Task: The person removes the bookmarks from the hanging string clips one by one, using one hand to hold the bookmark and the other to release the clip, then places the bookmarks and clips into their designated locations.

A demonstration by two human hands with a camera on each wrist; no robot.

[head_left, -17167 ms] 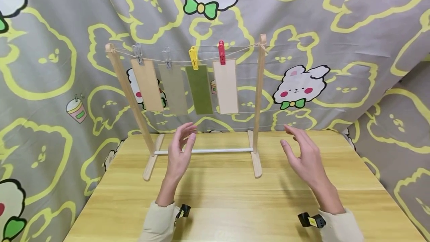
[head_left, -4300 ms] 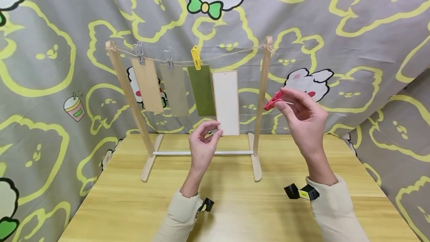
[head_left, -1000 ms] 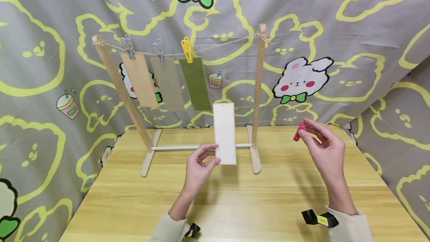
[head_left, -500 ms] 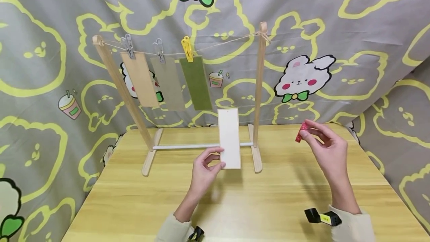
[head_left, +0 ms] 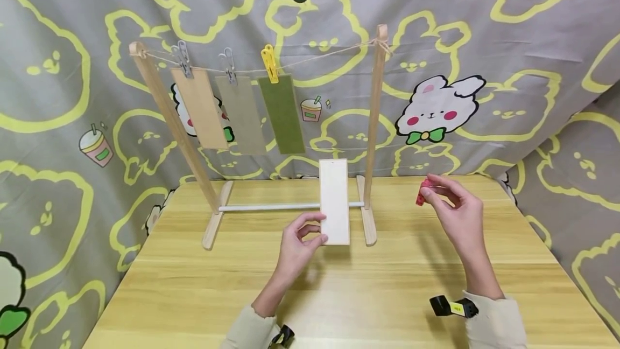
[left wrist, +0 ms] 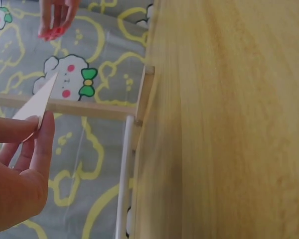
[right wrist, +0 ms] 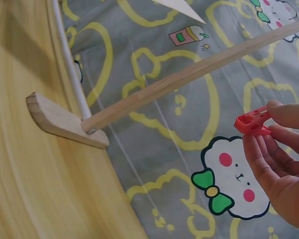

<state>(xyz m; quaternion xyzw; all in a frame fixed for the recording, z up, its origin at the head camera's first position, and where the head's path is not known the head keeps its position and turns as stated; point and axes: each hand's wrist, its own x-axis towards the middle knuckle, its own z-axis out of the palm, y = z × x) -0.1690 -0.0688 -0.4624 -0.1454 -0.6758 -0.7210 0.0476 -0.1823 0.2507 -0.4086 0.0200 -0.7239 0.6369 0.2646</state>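
Observation:
My left hand [head_left: 300,244] pinches a white rectangular card [head_left: 335,198] by its lower left edge, thumb in front. The card stands nearly upright in front of the rack's lower rod, with a small hole near its top. My right hand [head_left: 457,211], to the right of the rack, pinches a red clothespin [right wrist: 251,122] between thumb and fingers. On the rack's string [head_left: 329,56] hang a tan card [head_left: 201,109], a grey card [head_left: 240,116] and a green card [head_left: 282,114]. Two grey clothespins [head_left: 182,59] and a yellow clothespin [head_left: 269,63] hold them.
The wooden rack has a left post [head_left: 174,125], a right post [head_left: 375,117], flat feet [head_left: 369,226] and a white lower rod [head_left: 271,207]. It stands toward the back of the wooden table [head_left: 310,295]. A patterned grey curtain [head_left: 523,139] hangs behind.
The red clothespin came off the string into my right hand, and my left hand brought the white card down. Lately the card has shifted slightly right, my right hand slightly left.

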